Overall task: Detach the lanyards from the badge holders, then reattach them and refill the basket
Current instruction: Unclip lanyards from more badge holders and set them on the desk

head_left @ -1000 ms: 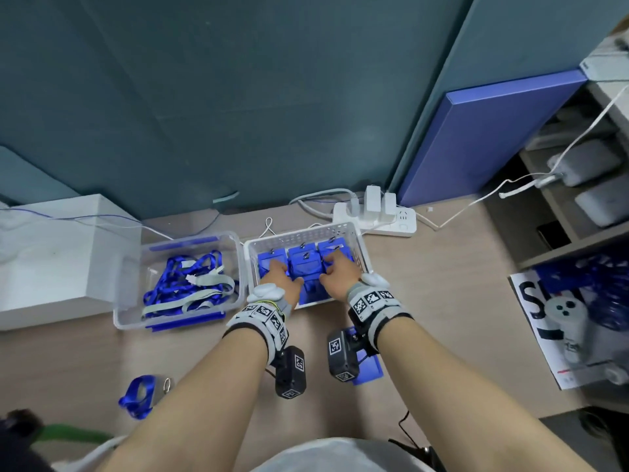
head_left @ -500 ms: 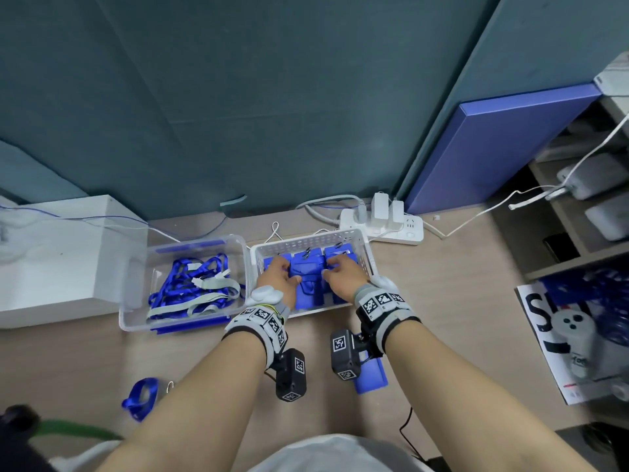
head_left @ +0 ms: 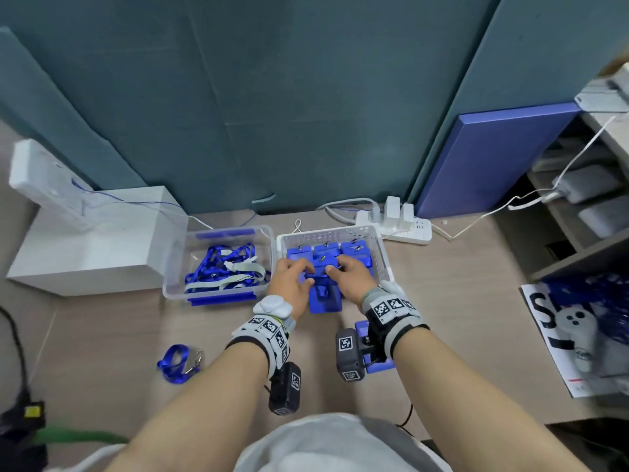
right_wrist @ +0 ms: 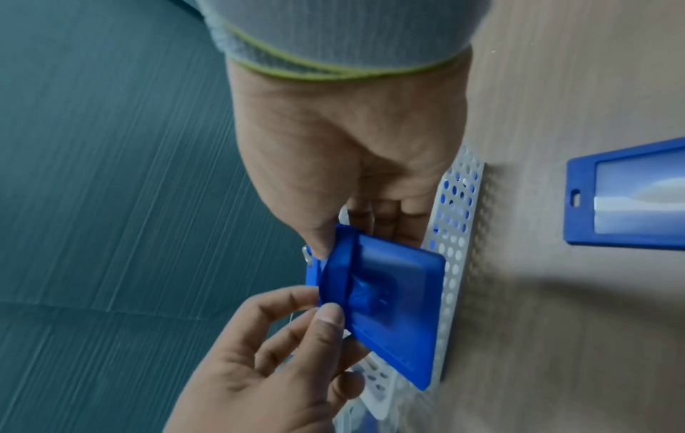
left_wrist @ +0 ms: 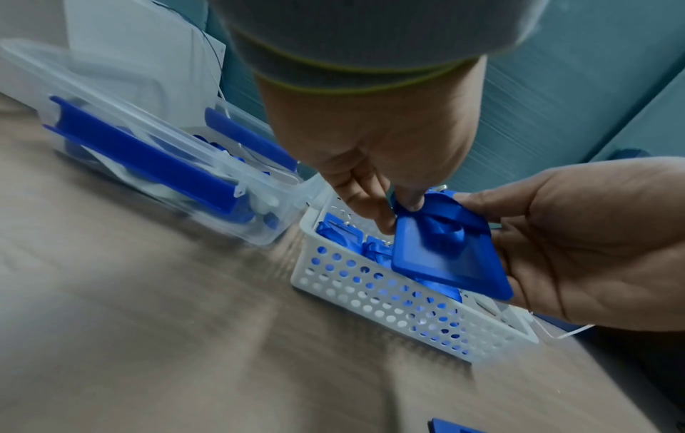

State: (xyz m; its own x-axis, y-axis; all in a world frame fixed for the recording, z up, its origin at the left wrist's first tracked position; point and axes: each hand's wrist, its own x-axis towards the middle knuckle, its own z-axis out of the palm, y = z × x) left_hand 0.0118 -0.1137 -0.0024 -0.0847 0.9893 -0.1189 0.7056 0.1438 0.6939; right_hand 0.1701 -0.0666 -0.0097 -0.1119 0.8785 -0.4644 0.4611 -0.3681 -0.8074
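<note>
Badge holder (left_wrist: 450,257) (blue) pinched by both hands above basket (left_wrist: 404,307)

hands (head_left: 292,281) – 2 | basket (head_left: 383,257) – 1 | clear bin (head_left: 269,233) – 1 | power strip (head_left: 408,229) – 1

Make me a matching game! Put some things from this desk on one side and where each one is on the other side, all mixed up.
Things:
1. held badge holder
2. loose lanyard
3. power strip
4. pile of lanyards

Places:
A. in the clear box
B. alone on the desk, near the left arm
C. between left hand and right hand
D. behind the white basket

Pairs: 1-C, 2-B, 3-D, 4-A
</note>
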